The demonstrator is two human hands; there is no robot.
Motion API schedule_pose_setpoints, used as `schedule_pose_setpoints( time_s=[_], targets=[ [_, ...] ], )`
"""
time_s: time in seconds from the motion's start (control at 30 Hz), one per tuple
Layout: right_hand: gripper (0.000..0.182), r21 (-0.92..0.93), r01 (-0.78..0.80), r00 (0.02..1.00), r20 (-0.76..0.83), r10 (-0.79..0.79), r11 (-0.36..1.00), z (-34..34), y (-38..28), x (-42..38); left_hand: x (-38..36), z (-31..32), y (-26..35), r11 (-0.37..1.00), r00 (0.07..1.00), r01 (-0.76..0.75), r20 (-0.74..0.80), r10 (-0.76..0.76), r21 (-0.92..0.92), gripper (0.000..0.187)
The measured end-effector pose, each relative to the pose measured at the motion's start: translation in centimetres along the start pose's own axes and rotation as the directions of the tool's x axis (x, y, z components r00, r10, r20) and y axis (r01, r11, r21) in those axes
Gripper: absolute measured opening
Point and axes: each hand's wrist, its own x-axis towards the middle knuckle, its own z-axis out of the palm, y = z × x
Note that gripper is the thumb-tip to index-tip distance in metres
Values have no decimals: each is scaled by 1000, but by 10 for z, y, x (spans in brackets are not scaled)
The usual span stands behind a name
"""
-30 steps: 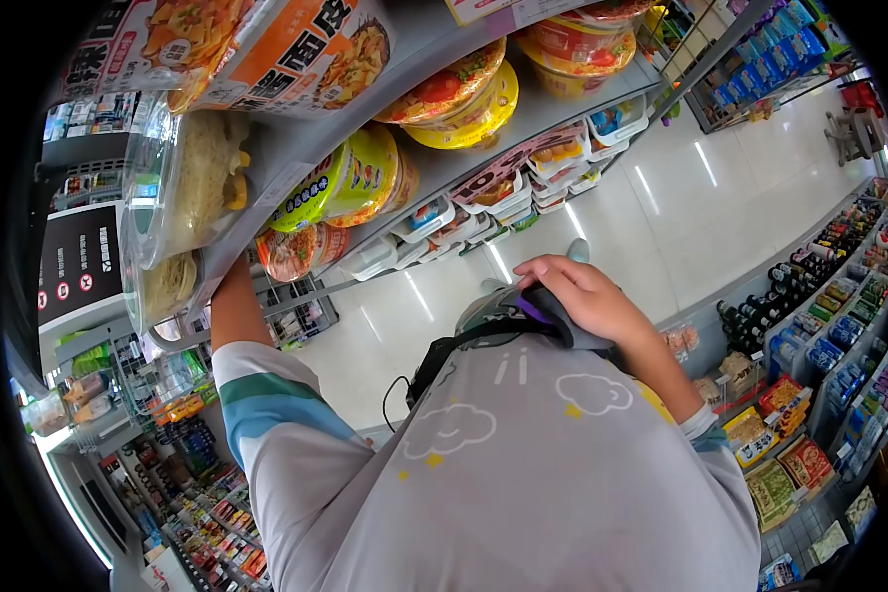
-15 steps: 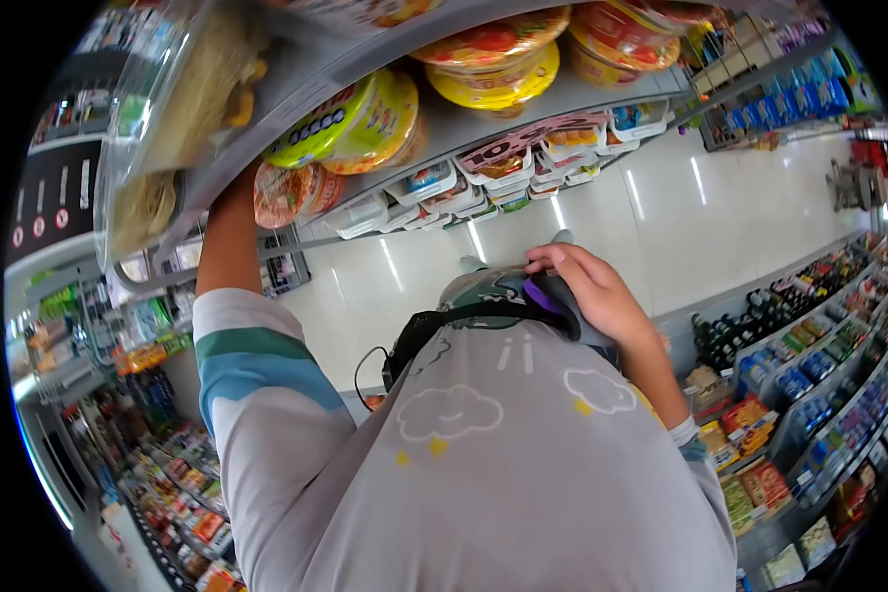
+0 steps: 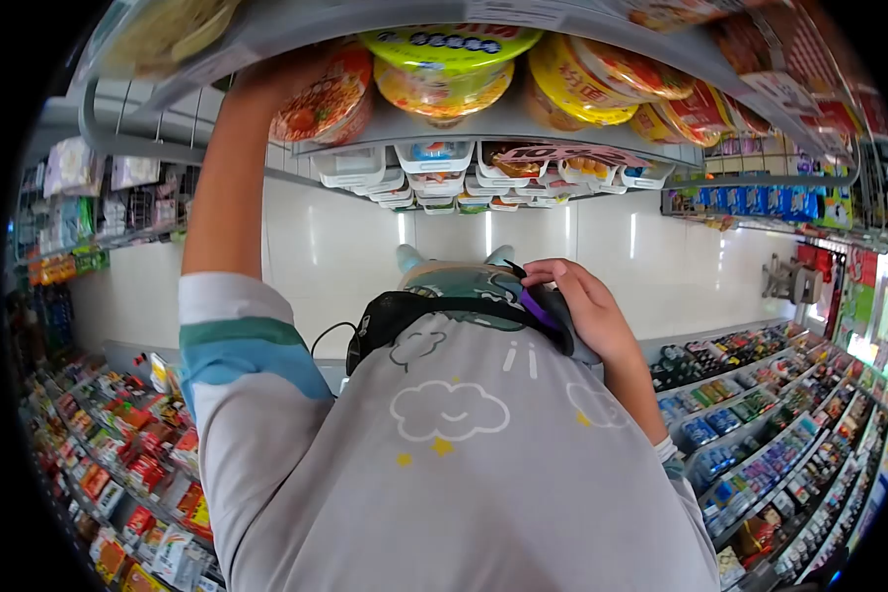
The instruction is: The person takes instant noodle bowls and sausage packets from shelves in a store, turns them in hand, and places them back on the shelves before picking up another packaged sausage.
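My left hand (image 3: pixel 266 83) reaches up into the shelf, next to a red instant noodle bowl (image 3: pixel 328 97). The fingers are dim and mostly hidden beneath the upper shelf edge, so their grip cannot be made out. To the right of that bowl stand a green-lidded noodle bowl (image 3: pixel 451 47) above an orange one (image 3: pixel 444 91), then yellow noodle bowls (image 3: pixel 584 87). My right hand (image 3: pixel 584 304) rests at my hip on a black and purple waist pouch (image 3: pixel 551 311), its fingers loosely stretched out.
Below the noodle shelf (image 3: pixel 503 126) hang white bins (image 3: pixel 434 156) of small packets. A wire rack (image 3: pixel 133 197) stands on the left. Stocked shelves (image 3: pixel 760 434) fill the right, and red packaged goods (image 3: pixel 148 474) lie at lower left. Pale tiled floor (image 3: pixel 355 232) lies beneath me.
The view has turned, so the shelf now runs nearly level across the top. My left hand stays inside the shelf beside the red bowl. My right hand remains on the pouch.
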Motion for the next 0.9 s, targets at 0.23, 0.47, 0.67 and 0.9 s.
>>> schedule_pose_setpoints(
  time_s=[0.23, 0.47, 0.67, 0.9],
  targets=[
    [43, -339, -1, 979, 194, 70, 941, 50, -56, 53, -119, -37, 78, 1000, 898, 6, -439, 5, 24, 35],
    [65, -29, -83, 972, 216, 88, 996, 143, -113, 149, -172, -35, 68, 410, 730, 571, 211, -650, -712, 49],
    [62, 153, 3, 992, 124, -22, 988, 185, -117, 205, -170, -16, 47, 219, 708, 591, 369, -602, -777, 60],
    [46, 193, 123, 985, 92, -143, 974, 189, -95, 215, -172, 8, 33, 127, 799, 456, 343, -494, -881, 53]
  ],
)
